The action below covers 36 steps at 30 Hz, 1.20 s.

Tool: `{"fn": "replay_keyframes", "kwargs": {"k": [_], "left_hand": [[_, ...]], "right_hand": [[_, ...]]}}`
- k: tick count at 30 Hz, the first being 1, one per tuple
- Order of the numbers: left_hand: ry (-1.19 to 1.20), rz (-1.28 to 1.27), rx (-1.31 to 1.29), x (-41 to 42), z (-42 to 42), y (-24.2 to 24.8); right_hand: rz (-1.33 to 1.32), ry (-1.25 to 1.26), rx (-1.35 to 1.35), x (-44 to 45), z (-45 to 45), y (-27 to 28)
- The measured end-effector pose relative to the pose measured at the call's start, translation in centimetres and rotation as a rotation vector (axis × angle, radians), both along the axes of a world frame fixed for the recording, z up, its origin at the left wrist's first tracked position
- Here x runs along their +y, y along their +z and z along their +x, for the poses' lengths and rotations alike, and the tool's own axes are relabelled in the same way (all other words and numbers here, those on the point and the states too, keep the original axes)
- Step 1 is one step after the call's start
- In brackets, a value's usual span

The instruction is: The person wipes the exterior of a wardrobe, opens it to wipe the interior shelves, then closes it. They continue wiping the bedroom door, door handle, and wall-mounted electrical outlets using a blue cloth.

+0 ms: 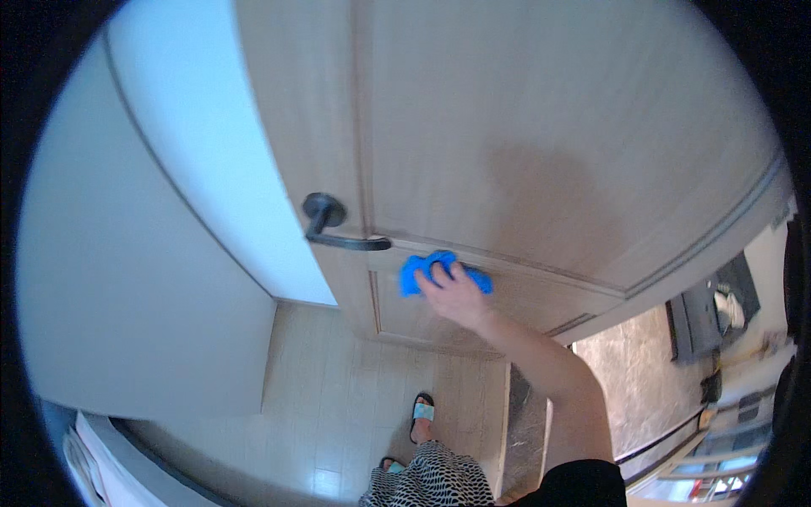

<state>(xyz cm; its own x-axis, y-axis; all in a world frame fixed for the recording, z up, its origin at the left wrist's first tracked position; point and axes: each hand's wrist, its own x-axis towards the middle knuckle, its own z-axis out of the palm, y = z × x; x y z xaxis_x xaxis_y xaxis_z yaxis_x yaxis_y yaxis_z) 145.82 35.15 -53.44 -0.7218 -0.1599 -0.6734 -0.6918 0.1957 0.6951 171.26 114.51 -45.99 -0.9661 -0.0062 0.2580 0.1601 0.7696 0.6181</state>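
A pale wooden panel door [431, 127] fills the upper part of the head view. My right hand [453, 295] holds a bunched bright blue cloth [421, 269] against the door, on the rail and lower panel. A dark metal lever handle [348, 241] on a round rose sits to the upper left of the cloth, apart from it. My left hand is out of view.
A plain grey panel [139, 253] stands at the left. Below are the light plank floor [317, 380] and my slippers [422, 412]. Past a dark threshold [523, 431], a grey piece of furniture [694, 323] stands at the right.
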Motion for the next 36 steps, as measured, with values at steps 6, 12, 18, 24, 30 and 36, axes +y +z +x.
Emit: {"fn": "replay_keyframes", "kwargs": {"k": [6,12,18,24,30,36], "left_hand": [[0.004,-0.022,-0.156,-5.3,11.0,-3.9],[0.016,-0.024,-0.257,-6.0,16.8,-8.0],[0.009,-0.069,-0.230,-7.9,18.2,-10.3],[-0.044,-0.011,-0.225,-7.0,21.1,-11.0],[-0.108,0.025,-0.241,-5.1,21.7,-7.8],[-0.083,-0.038,-0.217,-0.9,20.7,-1.6]], "right_hand": [[0.145,-0.058,0.452,1.2,-1.5,17.7],[0.395,0.230,1.046,0.3,-12.0,35.7],[0.400,0.060,0.589,-3.8,-18.6,32.2],[0.357,0.239,-0.182,-3.5,-18.1,19.1],[0.387,0.318,0.418,-1.9,-15.7,27.0],[0.396,-0.027,0.663,-1.1,-7.8,26.9]]}}
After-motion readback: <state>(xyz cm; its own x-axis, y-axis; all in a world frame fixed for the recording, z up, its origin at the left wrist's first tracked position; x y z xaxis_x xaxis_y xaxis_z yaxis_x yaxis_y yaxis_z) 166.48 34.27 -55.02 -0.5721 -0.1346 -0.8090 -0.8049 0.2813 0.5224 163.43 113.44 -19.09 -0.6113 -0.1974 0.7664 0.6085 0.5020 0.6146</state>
